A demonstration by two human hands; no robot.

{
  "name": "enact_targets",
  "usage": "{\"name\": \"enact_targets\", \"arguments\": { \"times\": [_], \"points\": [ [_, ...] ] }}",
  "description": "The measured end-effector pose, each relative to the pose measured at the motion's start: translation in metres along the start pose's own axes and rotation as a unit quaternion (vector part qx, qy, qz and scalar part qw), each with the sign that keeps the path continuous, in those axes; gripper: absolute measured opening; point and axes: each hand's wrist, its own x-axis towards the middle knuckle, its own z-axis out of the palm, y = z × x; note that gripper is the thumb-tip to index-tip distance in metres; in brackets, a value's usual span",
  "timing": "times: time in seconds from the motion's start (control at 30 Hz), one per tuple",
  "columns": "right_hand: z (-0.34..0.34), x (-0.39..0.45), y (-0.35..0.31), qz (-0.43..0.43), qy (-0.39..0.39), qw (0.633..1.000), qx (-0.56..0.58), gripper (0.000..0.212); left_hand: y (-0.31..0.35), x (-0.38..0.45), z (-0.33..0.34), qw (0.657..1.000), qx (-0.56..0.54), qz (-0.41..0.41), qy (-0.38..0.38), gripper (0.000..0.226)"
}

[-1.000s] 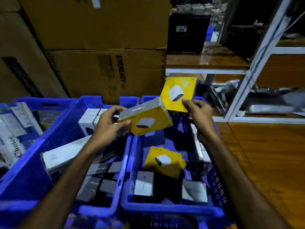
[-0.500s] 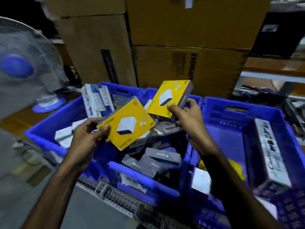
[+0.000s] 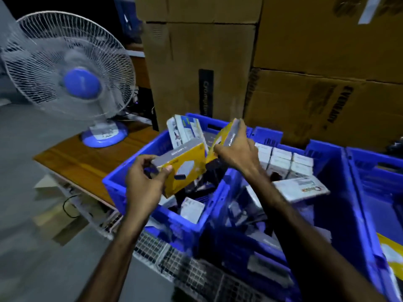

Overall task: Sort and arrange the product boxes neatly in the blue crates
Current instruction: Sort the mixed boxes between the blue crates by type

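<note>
Far left: white wire-cage table fan with blue hub [image 3: 72,68], standing on the brown wooden tabletop [image 3: 82,162], well clear of the crates. Left blue plastic crate [image 3: 115,184] holds a jumble of grey and white product boxes, some upright at its back wall. Left hand [image 3: 145,182] is over this crate, fingers clamped on a yellow-and-grey product box [image 3: 183,164], tilted. Right hand [image 3: 236,155] is just beside it, fingers clamped on a second yellow-and-grey box [image 3: 224,136], edge-on. The two boxes almost touch (contact unclear, motion blur). Middle blue crate [image 3: 322,155] has stacked white boxes [image 3: 283,160] at the back. Right blue crate [image 3: 370,205] is mostly cut off. Brown cardboard cartons [image 3: 305,62] wall off the rear.
</note>
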Motion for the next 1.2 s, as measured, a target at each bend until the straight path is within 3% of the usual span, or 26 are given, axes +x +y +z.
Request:
{"name": "enact_targets", "arguments": {
  "times": [0.07, 0.23, 0.4, 0.5, 0.83, 1.03, 1.2],
  "points": [
    [0.022, 0.005, -0.006, -0.013, -0.01, 0.997, -0.079, 0.072, -0.021, 0.01, -0.003, 0.999, 0.007, -0.028, -0.028, 0.029],
    [0.039, 0.012, -0.001, 0.016, -0.016, 0.973, -0.229, 0.066, -0.051, 0.016, 0.003, 0.987, -0.053, -0.094, -0.116, 0.026],
    [0.043, 0.018, 0.0, 0.016, 0.038, 0.96, -0.276, 0.05, -0.051, 0.027, 0.007, 0.969, 0.162, 0.0, -0.187, 0.037],
    [0.043, 0.029, 0.0, 0.015, 0.026, 0.965, -0.259, 0.049, -0.049, 0.033, 0.01, 0.967, 0.146, -0.031, -0.205, 0.041],
    [0.047, 0.038, 0.018, -0.064, -0.025, 0.986, -0.149, 0.036, -0.056, 0.068, 0.008, 0.977, 0.141, -0.016, -0.158, 0.022],
    [0.072, 0.046, 0.006, -0.13, -0.129, 0.982, -0.044, 0.038, -0.06, 0.078, 0.004, 0.971, 0.17, -0.009, -0.166, 0.017],
    [0.109, 0.057, -0.009, -0.096, -0.164, 0.981, -0.026, 0.066, -0.074, 0.094, -0.001, 0.97, 0.169, 0.012, -0.171, 0.014]
  ]
}}
